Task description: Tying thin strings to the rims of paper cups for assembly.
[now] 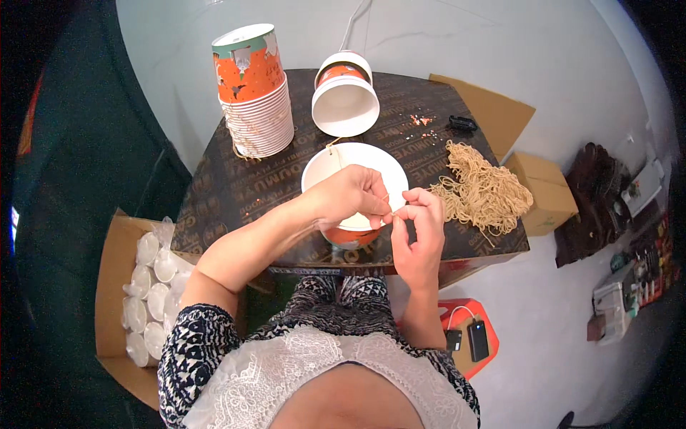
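Observation:
A white-lined paper bucket (325, 168) with an orange outside stands upright at the table's near edge. A thin tan cord (333, 146) is attached at its far left rim and hangs down inside. My left hand (354, 194) reaches over the bucket's opening, thumb and fingers closed in a pinch. At the near right rim my right hand (419, 232) pinches too, its fingertips meeting those of the left. A short bit of cord shows between the fingertips; the knuckles hide the rest.
Stacked orange buckets (250, 86) stand at the back left. Another bucket (346, 106) lies with its mouth toward me. A heap of tan cord (486, 189) covers the right side, near a black object (462, 124) and orange scraps. A carton (114, 286) of wrapped white cups sits lower left.

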The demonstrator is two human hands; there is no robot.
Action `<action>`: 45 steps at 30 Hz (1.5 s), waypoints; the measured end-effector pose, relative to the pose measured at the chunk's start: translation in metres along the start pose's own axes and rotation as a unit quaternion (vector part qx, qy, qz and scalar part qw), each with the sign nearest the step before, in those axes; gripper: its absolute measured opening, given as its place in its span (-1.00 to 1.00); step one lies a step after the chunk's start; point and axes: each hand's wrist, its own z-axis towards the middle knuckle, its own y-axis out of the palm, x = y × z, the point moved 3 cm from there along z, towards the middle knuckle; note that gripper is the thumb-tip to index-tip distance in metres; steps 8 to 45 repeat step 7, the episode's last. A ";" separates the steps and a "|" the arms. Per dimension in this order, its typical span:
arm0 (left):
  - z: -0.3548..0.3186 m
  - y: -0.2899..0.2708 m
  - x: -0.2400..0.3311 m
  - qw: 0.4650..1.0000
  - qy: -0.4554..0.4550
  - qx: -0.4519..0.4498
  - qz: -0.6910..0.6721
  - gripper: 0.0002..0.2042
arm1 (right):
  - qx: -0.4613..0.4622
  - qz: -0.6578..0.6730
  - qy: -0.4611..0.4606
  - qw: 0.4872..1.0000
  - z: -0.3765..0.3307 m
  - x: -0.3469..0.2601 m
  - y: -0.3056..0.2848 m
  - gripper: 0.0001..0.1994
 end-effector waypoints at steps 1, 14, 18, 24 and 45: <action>0.001 0.001 -0.001 1.000 -0.003 -0.009 -0.006 -0.90 | 0.000 -0.007 -0.004 1.000 -0.001 -0.001 -0.001 -0.86; 0.005 0.004 -0.005 0.998 0.025 -0.013 0.060 -0.84 | -0.043 0.003 -0.034 0.998 -0.004 0.015 -0.008 -0.84; 0.005 0.004 -0.005 0.998 0.025 -0.013 0.060 -0.84 | -0.043 0.003 -0.034 0.998 -0.004 0.015 -0.008 -0.84; 0.005 0.004 -0.005 0.998 0.025 -0.013 0.060 -0.84 | -0.043 0.003 -0.034 0.998 -0.004 0.015 -0.008 -0.84; 0.005 0.004 -0.005 0.998 0.025 -0.013 0.060 -0.84 | -0.043 0.003 -0.034 0.998 -0.004 0.015 -0.008 -0.84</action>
